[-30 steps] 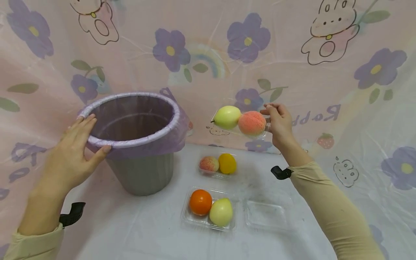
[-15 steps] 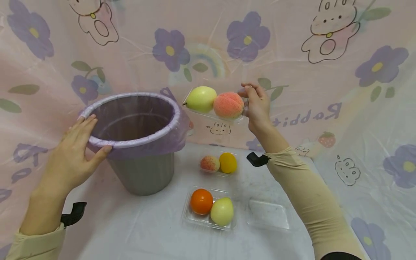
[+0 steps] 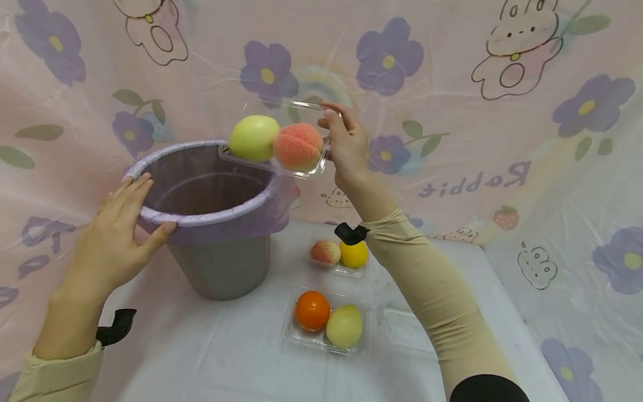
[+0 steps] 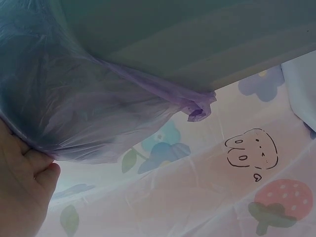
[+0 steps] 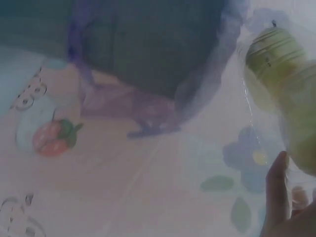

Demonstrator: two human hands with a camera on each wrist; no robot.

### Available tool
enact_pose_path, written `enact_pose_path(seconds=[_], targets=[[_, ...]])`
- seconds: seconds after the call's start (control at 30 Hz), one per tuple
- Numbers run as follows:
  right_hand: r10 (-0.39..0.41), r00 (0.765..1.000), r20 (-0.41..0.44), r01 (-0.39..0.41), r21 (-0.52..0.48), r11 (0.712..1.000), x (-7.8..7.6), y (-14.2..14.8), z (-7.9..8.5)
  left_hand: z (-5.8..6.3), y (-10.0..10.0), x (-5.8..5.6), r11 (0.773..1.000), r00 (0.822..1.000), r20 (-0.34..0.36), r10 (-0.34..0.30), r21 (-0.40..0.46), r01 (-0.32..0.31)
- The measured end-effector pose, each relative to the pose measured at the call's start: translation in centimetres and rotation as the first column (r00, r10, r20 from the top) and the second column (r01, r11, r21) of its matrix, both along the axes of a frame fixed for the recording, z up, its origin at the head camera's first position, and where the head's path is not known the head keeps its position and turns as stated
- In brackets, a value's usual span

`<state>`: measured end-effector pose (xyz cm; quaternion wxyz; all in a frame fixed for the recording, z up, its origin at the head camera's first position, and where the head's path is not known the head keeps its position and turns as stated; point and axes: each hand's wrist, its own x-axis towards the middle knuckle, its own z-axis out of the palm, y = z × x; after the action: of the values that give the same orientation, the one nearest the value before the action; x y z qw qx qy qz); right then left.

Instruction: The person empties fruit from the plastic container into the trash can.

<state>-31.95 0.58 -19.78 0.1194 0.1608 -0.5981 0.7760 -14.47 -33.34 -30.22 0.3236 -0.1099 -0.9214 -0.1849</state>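
My right hand [image 3: 346,148] pinches the right end of a clear plastic tray [image 3: 313,167], raised and tilted over the far right rim of a grey bin [image 3: 221,273]. In the tray lie a yellow-green pear [image 3: 253,138] and a pink-orange peach [image 3: 298,147], side by side. The right wrist view shows the fruit through the plastic, with a finger [image 5: 277,190] at the tray's edge. A purple bag [image 3: 241,231] lines the bin and folds over its rim. My left hand [image 3: 108,234] rests on the bin's left rim, fingers extended over it and thumb along the near side.
Nearer on the white table, a clear tray [image 3: 301,338] holds an orange [image 3: 312,310] and a pale green pear [image 3: 344,326]. Behind it stands another with a small peach [image 3: 325,252] and a yellow fruit [image 3: 354,254]. A clear plastic tray [image 3: 407,329] lies partly behind my right forearm.
My right hand has carried the tray with the pear and peach leftward and up, from right of the bin to over its rim. The left hand has stayed on the rim.
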Motion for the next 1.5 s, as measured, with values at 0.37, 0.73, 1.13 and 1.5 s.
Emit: enact_pose_path(seconds=[0.37, 0.73, 1.13, 1.5], targets=[[-0.003, 0.986, -0.164, 0.016, 0.077, 0.997, 0.5, -6.5, -0.6, 0.0, 0.1, -0.2, 1.000, 1.000, -0.008, -0.006, 0.002, 0.006], [-0.048, 0.867, -0.496, 0.237, 0.326, 0.915, 0.6, -9.5, -2.3, 0.1, 0.2, -0.1, 1.000, 1.000, -0.004, 0.001, 0.008, -0.001], [0.046, 0.623, -0.780, 0.430, 0.392, 0.814, 0.0, -9.8, -3.7, 0.0, 0.2, -0.3, 1.000, 1.000, 0.000, 0.001, 0.007, -0.001], [0.003, 0.690, -0.724, 0.278, 0.269, 0.922, 0.2, -9.6, -3.3, 0.0, 0.2, -0.3, 1.000, 1.000, -0.002, -0.003, 0.005, 0.003]])
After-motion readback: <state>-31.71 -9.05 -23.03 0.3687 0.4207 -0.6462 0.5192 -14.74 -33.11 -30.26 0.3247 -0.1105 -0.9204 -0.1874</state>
